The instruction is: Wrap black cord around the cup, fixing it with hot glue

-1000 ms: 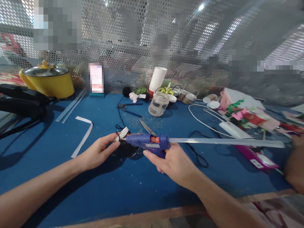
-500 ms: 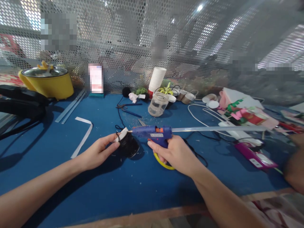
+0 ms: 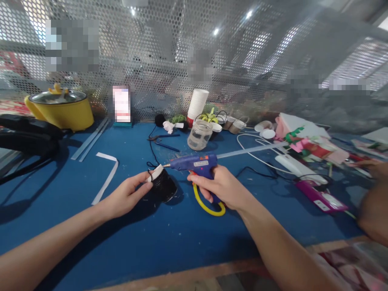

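Between the thumb and fingers of my left hand (image 3: 133,193) is the rim of a small cup wrapped in black cord (image 3: 164,186). The cup lies tilted, its white rim toward my hand, with a loop of black cord at the edge. My right hand (image 3: 216,188) is wrapped round the grip of a blue hot glue gun (image 3: 194,162), whose metal nozzle points left at the cup's rim. A long clear glue stick (image 3: 251,150) sticks out of its back. A yellow loop (image 3: 209,209) shows below my right fingers; I cannot tell what it belongs to.
A white strip (image 3: 107,180) lies left of my left hand. Beyond are pliers (image 3: 163,141), a clear jar (image 3: 200,135), stacked paper cups (image 3: 197,106) and a lit phone (image 3: 121,105). At right are a purple power strip (image 3: 320,197) and another person's arm (image 3: 374,206).
The glue gun has tilted, its glue stick now angled up and away, and its nozzle shows more clearly at the rim. My left hand and the cup stay nearly still.
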`<action>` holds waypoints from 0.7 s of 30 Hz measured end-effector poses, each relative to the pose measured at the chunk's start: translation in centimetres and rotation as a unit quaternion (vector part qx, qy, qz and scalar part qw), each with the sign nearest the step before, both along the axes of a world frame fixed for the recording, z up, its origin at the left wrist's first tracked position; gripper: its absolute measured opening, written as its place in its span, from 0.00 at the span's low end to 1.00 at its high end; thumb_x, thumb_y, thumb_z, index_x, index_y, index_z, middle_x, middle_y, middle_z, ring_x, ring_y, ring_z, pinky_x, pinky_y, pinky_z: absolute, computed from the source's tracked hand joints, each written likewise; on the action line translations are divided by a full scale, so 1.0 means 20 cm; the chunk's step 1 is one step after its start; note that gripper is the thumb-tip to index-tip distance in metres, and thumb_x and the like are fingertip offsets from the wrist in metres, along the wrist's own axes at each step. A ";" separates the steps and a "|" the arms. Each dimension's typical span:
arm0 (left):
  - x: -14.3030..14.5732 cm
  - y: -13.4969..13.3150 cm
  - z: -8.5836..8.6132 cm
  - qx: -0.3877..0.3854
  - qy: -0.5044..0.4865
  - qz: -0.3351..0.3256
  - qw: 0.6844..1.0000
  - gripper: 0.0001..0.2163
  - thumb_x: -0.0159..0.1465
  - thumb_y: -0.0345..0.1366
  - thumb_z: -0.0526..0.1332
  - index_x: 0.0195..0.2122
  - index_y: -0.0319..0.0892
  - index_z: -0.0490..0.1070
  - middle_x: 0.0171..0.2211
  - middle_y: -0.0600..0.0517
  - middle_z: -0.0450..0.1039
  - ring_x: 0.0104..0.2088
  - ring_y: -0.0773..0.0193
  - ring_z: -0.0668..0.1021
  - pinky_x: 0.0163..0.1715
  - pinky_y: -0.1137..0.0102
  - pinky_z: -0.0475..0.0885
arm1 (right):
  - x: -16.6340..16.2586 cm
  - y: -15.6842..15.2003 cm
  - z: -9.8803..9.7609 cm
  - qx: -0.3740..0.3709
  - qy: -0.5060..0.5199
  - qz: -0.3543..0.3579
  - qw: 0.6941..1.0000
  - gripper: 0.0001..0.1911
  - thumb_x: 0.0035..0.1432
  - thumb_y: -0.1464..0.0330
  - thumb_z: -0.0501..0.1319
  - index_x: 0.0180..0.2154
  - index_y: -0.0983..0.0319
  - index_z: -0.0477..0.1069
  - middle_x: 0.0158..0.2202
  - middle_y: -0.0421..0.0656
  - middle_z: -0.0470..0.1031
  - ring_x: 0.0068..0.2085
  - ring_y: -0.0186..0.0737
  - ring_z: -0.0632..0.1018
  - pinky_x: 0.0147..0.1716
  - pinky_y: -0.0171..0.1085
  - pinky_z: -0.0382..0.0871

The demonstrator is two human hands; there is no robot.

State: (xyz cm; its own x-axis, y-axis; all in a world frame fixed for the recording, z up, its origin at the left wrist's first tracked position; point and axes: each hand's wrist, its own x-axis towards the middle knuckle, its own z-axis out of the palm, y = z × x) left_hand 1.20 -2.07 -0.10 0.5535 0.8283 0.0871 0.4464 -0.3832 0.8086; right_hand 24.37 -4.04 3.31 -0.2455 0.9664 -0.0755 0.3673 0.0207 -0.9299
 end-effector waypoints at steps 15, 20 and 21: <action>0.00 -0.01 0.01 0.006 -0.017 -0.002 1.000 0.11 0.61 0.39 0.46 0.30 0.39 0.64 0.34 0.50 0.70 0.35 0.63 0.70 0.38 0.70 0.66 | 0.21 0.64 0.15 0.007 0.037 -0.256 0.966 0.11 0.56 0.68 0.54 0.23 0.65 0.63 0.13 0.37 0.65 0.13 0.26 0.65 0.13 0.27 0.64; 0.00 -0.01 0.01 0.015 -0.012 -0.012 1.000 0.11 0.61 0.38 0.46 0.31 0.39 0.64 0.38 0.48 0.70 0.36 0.63 0.70 0.41 0.68 0.65 | 0.25 0.71 0.12 -0.051 -0.025 -0.243 0.968 0.14 0.56 0.65 0.53 0.22 0.65 0.64 0.14 0.43 0.69 0.16 0.31 0.70 0.18 0.33 0.69; 0.00 -0.01 0.01 0.017 -0.013 -0.015 1.000 0.10 0.61 0.37 0.46 0.31 0.39 0.63 0.39 0.48 0.70 0.37 0.63 0.70 0.42 0.69 0.65 | 0.26 0.70 0.12 -0.053 -0.043 -0.244 0.967 0.16 0.56 0.63 0.53 0.22 0.65 0.64 0.15 0.44 0.70 0.18 0.33 0.72 0.19 0.34 0.70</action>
State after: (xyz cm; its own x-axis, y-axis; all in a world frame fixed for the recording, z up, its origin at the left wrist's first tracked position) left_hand 1.15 -2.20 0.08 0.5760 0.8071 0.1294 0.4133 -0.4242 0.8057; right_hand 29.55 10.00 5.67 0.2502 0.9512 -0.1806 0.3854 -0.2689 -0.8827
